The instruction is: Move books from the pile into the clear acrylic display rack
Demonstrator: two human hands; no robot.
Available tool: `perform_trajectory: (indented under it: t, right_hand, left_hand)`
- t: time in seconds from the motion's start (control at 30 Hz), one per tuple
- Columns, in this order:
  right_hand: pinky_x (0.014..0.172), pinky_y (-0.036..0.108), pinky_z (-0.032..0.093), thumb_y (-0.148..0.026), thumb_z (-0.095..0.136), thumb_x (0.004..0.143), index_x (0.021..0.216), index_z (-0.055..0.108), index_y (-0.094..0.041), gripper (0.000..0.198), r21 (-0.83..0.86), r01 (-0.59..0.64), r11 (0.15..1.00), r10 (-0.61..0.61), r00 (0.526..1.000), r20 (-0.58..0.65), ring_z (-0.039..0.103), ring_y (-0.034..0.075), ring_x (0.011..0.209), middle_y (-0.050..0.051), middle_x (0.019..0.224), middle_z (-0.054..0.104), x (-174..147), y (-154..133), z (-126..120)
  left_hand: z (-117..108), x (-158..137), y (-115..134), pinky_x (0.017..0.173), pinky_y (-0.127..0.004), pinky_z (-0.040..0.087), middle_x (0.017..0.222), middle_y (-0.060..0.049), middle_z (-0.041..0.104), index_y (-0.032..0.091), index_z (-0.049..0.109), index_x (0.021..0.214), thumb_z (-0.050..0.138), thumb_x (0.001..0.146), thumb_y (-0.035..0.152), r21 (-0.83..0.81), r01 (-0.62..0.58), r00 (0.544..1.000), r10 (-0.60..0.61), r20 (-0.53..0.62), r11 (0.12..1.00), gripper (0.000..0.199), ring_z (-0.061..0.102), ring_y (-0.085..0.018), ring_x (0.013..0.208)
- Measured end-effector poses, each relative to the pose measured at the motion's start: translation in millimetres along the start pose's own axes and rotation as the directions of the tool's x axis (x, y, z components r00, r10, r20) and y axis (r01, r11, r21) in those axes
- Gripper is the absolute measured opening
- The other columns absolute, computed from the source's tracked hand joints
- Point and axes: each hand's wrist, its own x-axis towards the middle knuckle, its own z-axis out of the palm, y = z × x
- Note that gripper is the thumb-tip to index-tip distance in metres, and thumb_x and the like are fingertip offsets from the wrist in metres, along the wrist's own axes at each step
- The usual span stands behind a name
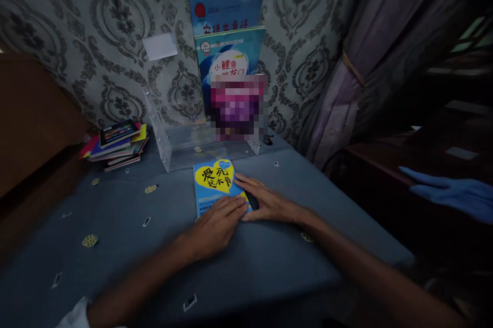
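A blue book [206, 197] with a yellow heart and black characters on its cover lies on the cloth-covered table. My left hand [221, 225] rests over its lower part, fingers stretched out together and nothing gripped. At the book's right edge, my right hand [273, 202] touches the cover with its fingertips, thumb and fingers apart. A small dark patch [251, 199] shows in that gap; I cannot make out what it is. Beyond the book stands a clear acrylic rack [164, 146], with tall blue picture books [231, 15] upright in it and a pixelated cover in front.
A pile of books [119, 140] sits at the left back, near a brown wooden panel [34, 117]. Patterned wallpaper rises behind the table [127, 266]. At right hangs a tied purple curtain [331, 97]. A blue glove or hand-shaped object [454, 194] extends in from the right edge.
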Motion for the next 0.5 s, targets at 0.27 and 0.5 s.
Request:
perform_trajectory:
  t: [0.27,0.5]
  right_hand:
    - [0.122,0.054,0.023,-0.068,0.056,0.088,0.155,0.036,-0.022,0.083,-0.044,-0.020,0.999,0.018,0.999,-0.046,0.022,0.030,0.153,0.014,0.164,0.029,-13,-17,3]
    - [0.124,0.054,0.019,-0.043,0.034,0.103,0.148,0.047,-0.015,0.055,-0.185,0.067,0.980,-0.078,0.995,-0.056,0.031,0.026,0.150,0.016,0.156,0.044,19,-63,31]
  left_hand:
    - [-4,-43,0,0.119,-0.048,0.037,0.153,-0.012,0.048,0.022,0.038,0.150,0.045,0.100,0.022,0.068,0.098,0.994,-0.094,-0.058,0.993,0.051,0.042,-0.023,0.144]
    - [0,-76,-19,0.116,-0.048,0.042,0.148,-0.014,0.053,0.019,0.047,0.144,0.045,0.101,0.029,0.063,0.291,0.933,-0.268,-0.241,0.955,0.044,0.048,-0.024,0.140]
